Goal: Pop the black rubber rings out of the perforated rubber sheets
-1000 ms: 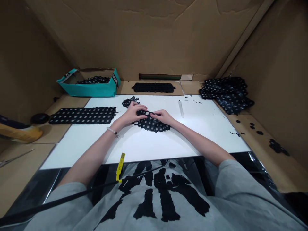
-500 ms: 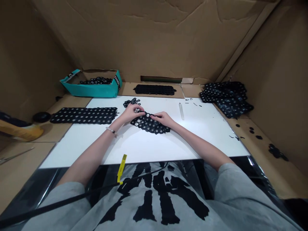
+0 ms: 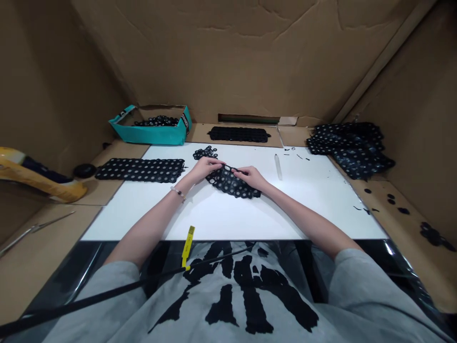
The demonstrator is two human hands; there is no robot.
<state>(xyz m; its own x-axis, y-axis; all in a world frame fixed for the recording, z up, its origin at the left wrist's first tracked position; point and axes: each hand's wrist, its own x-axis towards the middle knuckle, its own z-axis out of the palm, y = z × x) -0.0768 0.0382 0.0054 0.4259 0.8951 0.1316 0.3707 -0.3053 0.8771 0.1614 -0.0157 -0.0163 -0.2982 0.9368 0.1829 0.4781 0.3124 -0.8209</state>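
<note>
A black perforated rubber sheet (image 3: 233, 185) lies at the middle of the white board (image 3: 232, 214). My left hand (image 3: 205, 167) pinches its far left corner, fingers closed on the edge. My right hand (image 3: 254, 176) rests on the sheet's right part, fingers curled and gripping it. A small heap of loose black rings (image 3: 206, 153) lies just beyond my left hand.
A long perforated sheet (image 3: 141, 170) lies at the left. A teal box (image 3: 152, 133) with black rings stands at back left, another black sheet (image 3: 238, 134) at the back, a stack of sheets (image 3: 352, 145) at right. A white pen-like tool (image 3: 278, 166) lies nearby. Metal tweezers (image 3: 34, 229) lie far left.
The sheet's left end has been lifted and drawn in under my left hand. The camera has shifted, so everything sits a little more to the right.
</note>
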